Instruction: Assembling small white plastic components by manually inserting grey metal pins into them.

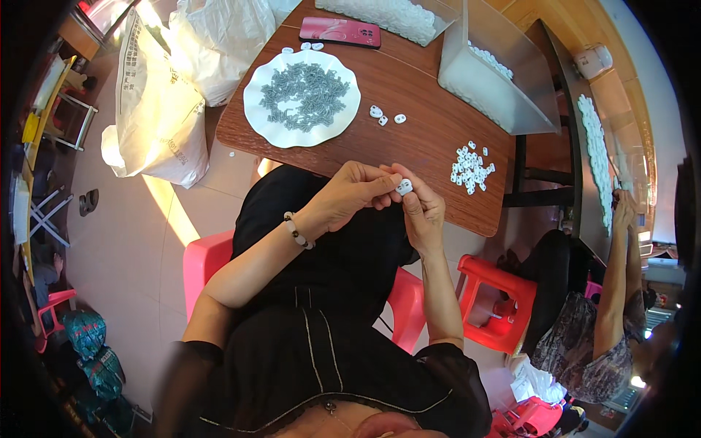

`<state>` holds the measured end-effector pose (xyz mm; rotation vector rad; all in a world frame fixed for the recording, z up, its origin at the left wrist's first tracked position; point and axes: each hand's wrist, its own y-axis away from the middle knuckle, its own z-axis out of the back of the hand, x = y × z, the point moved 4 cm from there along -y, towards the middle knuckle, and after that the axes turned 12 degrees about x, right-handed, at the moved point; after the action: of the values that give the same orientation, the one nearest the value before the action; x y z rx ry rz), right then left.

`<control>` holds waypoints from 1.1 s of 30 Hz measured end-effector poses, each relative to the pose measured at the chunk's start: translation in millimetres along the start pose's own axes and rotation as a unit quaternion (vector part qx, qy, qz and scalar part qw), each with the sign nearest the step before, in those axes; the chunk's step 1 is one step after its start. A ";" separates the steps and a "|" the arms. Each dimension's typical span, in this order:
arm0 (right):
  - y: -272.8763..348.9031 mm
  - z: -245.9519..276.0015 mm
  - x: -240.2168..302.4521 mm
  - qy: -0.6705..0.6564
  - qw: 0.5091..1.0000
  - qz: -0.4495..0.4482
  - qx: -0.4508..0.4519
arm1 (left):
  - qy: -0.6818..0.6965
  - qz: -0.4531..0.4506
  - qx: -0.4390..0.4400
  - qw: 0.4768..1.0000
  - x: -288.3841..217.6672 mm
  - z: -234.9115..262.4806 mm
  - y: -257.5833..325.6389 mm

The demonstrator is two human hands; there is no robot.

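Observation:
In front of me, at the table's near edge, both hands meet around a small white two-hole plastic piece (404, 187) that looks like a cord lock. My right hand (423, 213) pinches it between thumb and fingers. My left hand (356, 191), with a beaded bracelet on the wrist, is closed with its fingertips against the piece's left side; whether anything tiny is also between them is hidden. A scalloped white plate (255, 120) holds a ring of small metal springs (321, 95). Several loose white pieces (376, 112) lie beyond my hands, and a pile of similar pieces (471, 169) lies to the right.
On the brown table (409, 73) are a pink phone (340, 32) and translucent bins (478, 87) of white pieces. Plastic sacks (161, 109) stand on the floor at left. A red stool (496, 292) is at right, near another person (584, 343) working at a neighbouring table.

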<state>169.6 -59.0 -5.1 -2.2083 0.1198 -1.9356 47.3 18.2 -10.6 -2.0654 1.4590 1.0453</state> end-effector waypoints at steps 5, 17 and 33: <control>-2.8 -2.8 1.0 0.015 1.000 -0.009 -0.014 | -0.015 -0.017 -0.005 1.000 -2.0 3.6 -1.2; -20.5 4.8 25.3 0.119 0.988 -0.034 -0.091 | -0.074 -0.037 -0.030 0.996 -9.5 12.7 -0.4; -126.0 157.5 150.3 0.718 0.620 -0.037 -0.315 | -0.259 -0.069 -0.100 0.958 -18.2 31.6 -2.5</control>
<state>336.9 50.4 147.6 -0.0961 1.0205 -3.4486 35.6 52.2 -17.1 -1.7902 0.9666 1.5768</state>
